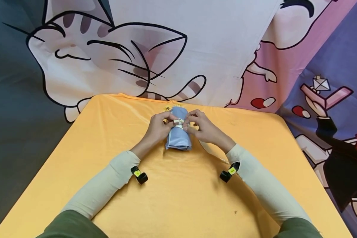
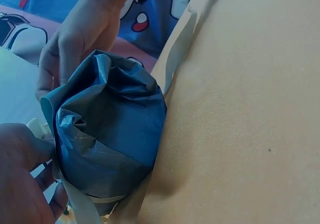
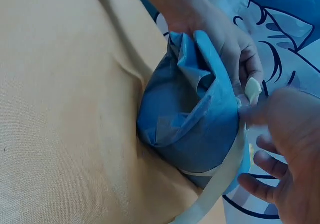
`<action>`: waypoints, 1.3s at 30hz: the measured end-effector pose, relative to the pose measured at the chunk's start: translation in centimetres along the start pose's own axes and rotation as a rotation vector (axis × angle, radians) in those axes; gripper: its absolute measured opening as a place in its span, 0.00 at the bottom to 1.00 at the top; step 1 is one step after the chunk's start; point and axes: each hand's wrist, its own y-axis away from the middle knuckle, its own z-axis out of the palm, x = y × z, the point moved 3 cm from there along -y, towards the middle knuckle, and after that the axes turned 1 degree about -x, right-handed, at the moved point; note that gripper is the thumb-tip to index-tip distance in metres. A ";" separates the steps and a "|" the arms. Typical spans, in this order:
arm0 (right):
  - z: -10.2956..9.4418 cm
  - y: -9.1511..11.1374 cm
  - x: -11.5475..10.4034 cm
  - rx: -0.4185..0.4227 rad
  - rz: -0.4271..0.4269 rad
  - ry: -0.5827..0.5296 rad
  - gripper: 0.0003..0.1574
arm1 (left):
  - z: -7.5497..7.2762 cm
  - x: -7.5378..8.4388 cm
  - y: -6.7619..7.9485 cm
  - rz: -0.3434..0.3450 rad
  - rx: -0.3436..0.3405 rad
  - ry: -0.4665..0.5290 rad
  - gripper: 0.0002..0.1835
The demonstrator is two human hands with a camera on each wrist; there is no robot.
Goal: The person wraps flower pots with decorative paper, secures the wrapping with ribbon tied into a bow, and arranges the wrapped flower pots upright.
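A small bouquet in blue wrapping paper (image 1: 178,138) lies on the yellow cloth, its folded bottom toward me. Yellow flowers (image 1: 167,108) peek out at its far end. Around its middle runs a cream ribbon (image 1: 178,122), gathered on top. My left hand (image 1: 160,126) pinches a ribbon end from the left, a pale bit of which sticks out by its fingertips in the right wrist view. From the other side my right hand (image 1: 203,127) pinches the ribbon near the gather, thumb against the paper. A long ribbon tail (image 3: 215,189) hangs off to the right.
The yellow tablecloth (image 1: 178,198) covers the table under both forearms. Behind its far edge hangs a printed cartoon backdrop (image 1: 220,49) with a cat. A small dark speck (image 1: 235,212) marks the cloth at the near right.
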 end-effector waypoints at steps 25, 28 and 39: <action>0.1 -1.4 -2.4 0.084 -0.128 0.069 0.03 | -0.8 -0.2 0.3 0.006 -0.002 0.021 0.07; 0.1 -2.0 -2.3 0.125 -0.084 0.051 0.06 | -0.9 -0.3 0.3 0.007 0.000 0.011 0.06; 0.7 -3.2 -2.4 0.103 -0.158 0.239 0.12 | -1.4 -0.2 0.4 0.030 0.000 0.049 0.03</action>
